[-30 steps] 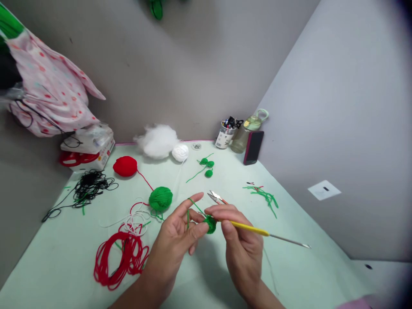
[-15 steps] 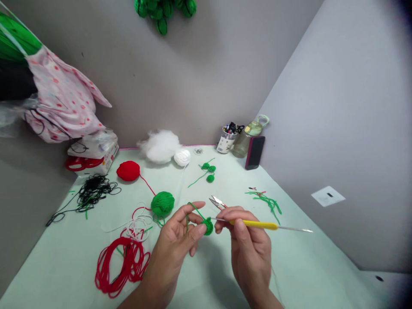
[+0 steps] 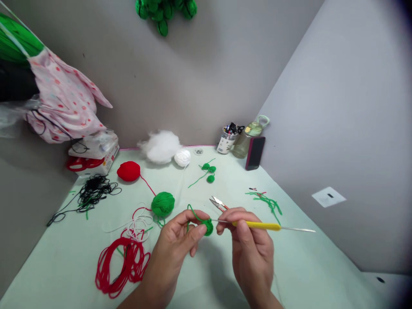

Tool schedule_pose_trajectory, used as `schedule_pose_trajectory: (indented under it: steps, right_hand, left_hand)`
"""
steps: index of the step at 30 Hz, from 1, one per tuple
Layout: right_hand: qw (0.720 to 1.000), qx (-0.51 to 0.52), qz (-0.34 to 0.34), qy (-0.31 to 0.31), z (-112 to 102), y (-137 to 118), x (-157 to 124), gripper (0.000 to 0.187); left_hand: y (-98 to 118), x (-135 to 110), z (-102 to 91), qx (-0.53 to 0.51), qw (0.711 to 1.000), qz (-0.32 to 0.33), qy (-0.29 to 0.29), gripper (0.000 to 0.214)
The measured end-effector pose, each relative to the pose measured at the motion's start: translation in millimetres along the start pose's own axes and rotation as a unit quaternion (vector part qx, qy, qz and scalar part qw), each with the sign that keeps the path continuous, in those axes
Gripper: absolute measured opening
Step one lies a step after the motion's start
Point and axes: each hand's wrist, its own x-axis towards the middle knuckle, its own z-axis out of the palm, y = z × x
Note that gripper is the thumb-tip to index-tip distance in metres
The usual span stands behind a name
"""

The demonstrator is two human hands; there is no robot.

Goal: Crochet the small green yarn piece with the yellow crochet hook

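Between the thumb and fingers of my left hand (image 3: 180, 238) is a small round green crochet piece (image 3: 208, 227). Green yarn (image 3: 193, 210) loops over the left index finger. My right hand (image 3: 251, 249) grips a crochet hook by its yellow handle (image 3: 259, 225), with a thin metal shaft out at both ends. The hook's left tip reaches the top edge of the crochet piece; whether it is inside a stitch I cannot tell. Just behind the right fingers lie small thread snips (image 3: 219, 203). A green yarn ball (image 3: 162, 204) rests beyond my left hand.
On the left are a red yarn coil (image 3: 122, 266), a white yarn tangle (image 3: 139, 225), a black yarn tangle (image 3: 96, 191) and a red yarn ball (image 3: 128, 171). Stuffing (image 3: 161, 146), a white ball (image 3: 182, 158), small green pieces (image 3: 210, 169), a phone (image 3: 255, 153) and a bottle (image 3: 243, 143) stand farther back.
The left index finger has come down closer to the crochet piece. My right hand and the hook have shifted slightly right, and the yarn loop sits a little lower.
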Motion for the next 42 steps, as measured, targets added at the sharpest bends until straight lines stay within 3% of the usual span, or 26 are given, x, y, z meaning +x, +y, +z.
schedule_pose_trajectory:
  steps: [7, 13, 17, 22, 25, 29, 32, 37, 42]
  right_hand:
    - [0.996, -0.071, -0.056, 0.005, 0, -2, -2, 0.023]
    - [0.979, -0.149, -0.130, -0.050, 1, -7, -3, 0.023]
    - [0.989, -0.106, -0.087, -0.060, 3, -5, -1, 0.022]
    - [0.998, 0.036, 0.017, -0.047, 4, 0, 3, 0.017]
    - [0.991, 0.090, 0.085, -0.044, 3, 0, 7, 0.021]
    - [0.987, 0.108, 0.109, -0.053, 0, -4, 11, 0.025]
    - [0.992, 0.067, 0.082, -0.075, -4, -6, 11, 0.027]
    - [0.992, -0.064, -0.017, -0.107, -10, -10, 10, 0.024]
    - [0.951, -0.188, -0.168, -0.176, -12, -11, 8, 0.026]
  left_hand:
    - [2, 0, 0.2, -0.004, 1.000, 0.007, 0.005, 0.024]
    - [3, 0, 3.3, -0.046, 0.999, 0.006, -0.003, 0.027]
    - [7, -1, 5.2, -0.072, 0.997, -0.010, -0.009, 0.054]
    - [11, -1, 4.7, -0.086, 0.995, -0.030, -0.033, 0.093]
    - [11, 0, 3.5, -0.083, 0.995, -0.029, -0.036, 0.095]
    - [10, -1, 2.5, -0.067, 0.997, -0.025, -0.020, 0.088]
    - [11, -2, 2.9, -0.054, 0.998, -0.020, -0.014, 0.082]
    - [8, -2, 3.3, -0.026, 1.000, 0.006, 0.005, 0.072]
    - [1, -3, 5.1, -0.008, 0.998, 0.042, 0.047, 0.070]
